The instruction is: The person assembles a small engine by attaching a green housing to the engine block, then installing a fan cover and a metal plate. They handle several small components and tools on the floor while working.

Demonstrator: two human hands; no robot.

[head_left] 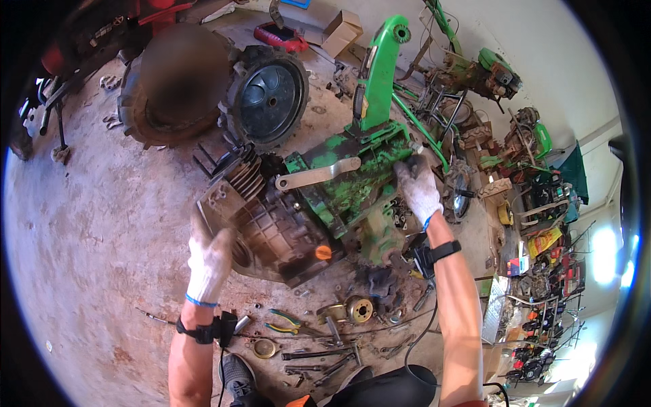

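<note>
A small engine [278, 227] with cooling fins and an orange cap lies on the floor before me, against a worn green gearbox housing [359, 173]. My left hand [209, 254], in a white glove, grips the engine's left edge with the thumb apart from the fingers. My gloved right hand [417, 186] is closed round the right end of the green housing; its fingertips are partly hidden. A flat metal lever [319, 174] lies across the join between engine and housing. From the housing a green arm [381, 74] rises away from me.
Two lugged wheels [268, 95] stand behind the engine. Pliers [283, 322], a brass-coloured pulley [360, 310], a metal ring [264, 349] and several wrenches [319, 354] lie near my feet. Machine parts [475, 136] crowd the right wall. A cardboard box [341, 32] sits at the back.
</note>
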